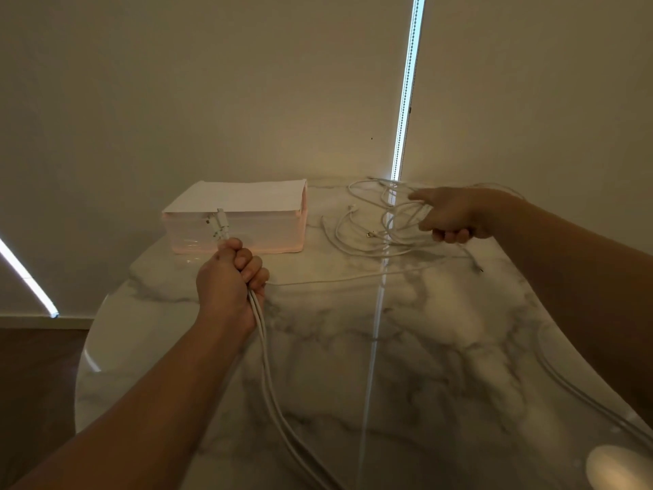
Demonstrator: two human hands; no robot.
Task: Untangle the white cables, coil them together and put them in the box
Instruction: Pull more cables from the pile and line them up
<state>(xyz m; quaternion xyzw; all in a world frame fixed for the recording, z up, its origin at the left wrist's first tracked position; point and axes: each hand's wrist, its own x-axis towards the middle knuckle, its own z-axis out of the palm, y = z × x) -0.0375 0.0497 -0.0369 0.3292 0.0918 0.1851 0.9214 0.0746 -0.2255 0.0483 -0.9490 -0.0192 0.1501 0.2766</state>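
My left hand (231, 277) grips a bunch of white cables (263, 348) near their plug ends, which stick up above my fist in front of the box. These cables hang down from the fist and trail toward the table's near edge. My right hand (448, 215) reaches into a loose tangle of white cables (367, 221) at the far right of the table, fingers curled round some strands, index finger extended. One thin cable (335, 279) runs across the table between both hands. The pale translucent box (240, 231) stands at the back left.
A round marble table (406, 348) carries everything; its left edge drops to a dark wooden floor (35, 366). The box has a white flap (243, 196) folded back against the wall behind. More cable lies along the near right edge.
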